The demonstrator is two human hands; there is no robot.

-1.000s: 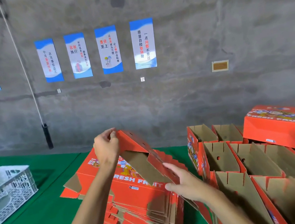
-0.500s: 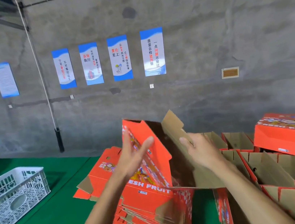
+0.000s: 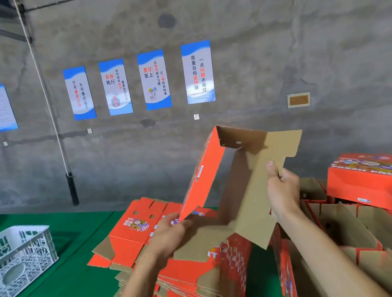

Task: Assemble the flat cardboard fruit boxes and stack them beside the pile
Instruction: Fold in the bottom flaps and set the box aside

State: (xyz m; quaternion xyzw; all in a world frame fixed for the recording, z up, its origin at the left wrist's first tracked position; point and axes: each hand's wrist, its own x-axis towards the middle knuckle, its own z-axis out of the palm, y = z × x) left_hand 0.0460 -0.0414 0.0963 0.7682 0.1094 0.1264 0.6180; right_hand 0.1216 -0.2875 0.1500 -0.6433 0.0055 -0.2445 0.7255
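An orange fruit box (image 3: 240, 182), half unfolded with its brown inside facing me, is held up above the pile of flat boxes (image 3: 183, 283). My left hand (image 3: 169, 232) grips its lower left corner, fingers curled around the orange panel's bottom edge. My right hand (image 3: 282, 189) pinches a brown flap on the box's right side, thumb on top. Assembled open boxes (image 3: 347, 227) stand in rows to the right of the pile, and one closed orange box (image 3: 373, 181) lies on top of them.
A white plastic crate (image 3: 14, 264) sits on the green mat (image 3: 59, 293) at the left. A grey concrete wall with blue posters (image 3: 155, 79) runs behind. A rope and black pole (image 3: 72, 188) hang against the wall at the left.
The box has been lifted off the pile and opened out further. My left hand dropped to its lower corner, and my right hand shifted onto the right flap.
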